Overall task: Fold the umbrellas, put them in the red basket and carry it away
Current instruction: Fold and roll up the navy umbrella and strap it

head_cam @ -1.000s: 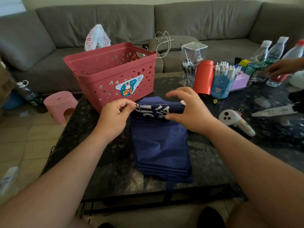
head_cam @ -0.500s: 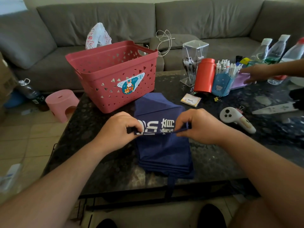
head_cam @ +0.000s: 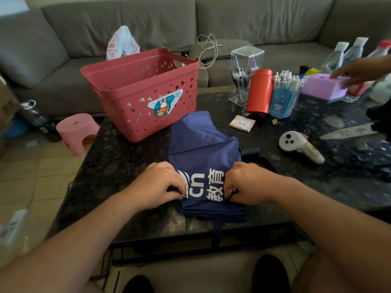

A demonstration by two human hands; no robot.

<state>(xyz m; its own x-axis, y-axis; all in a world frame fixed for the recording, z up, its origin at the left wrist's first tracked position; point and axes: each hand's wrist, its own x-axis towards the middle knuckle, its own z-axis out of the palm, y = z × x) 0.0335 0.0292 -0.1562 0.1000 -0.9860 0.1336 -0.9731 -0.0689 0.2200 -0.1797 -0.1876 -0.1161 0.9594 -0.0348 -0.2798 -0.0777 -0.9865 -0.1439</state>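
The umbrella (head_cam: 203,144), thin navy fabric with white print, lies in flat pleats on the speckled dark stone worktop (head_cam: 118,166), its near end close to the front edge. The left hand (head_cam: 157,186) and right hand (head_cam: 249,182) each pinch a fold of the cloth, one on either side of the print. The basket (head_cam: 135,94), red plastic pierced with triangles, stands just beyond the umbrella at the worktop's left side. Bare stone lies left of the hands.
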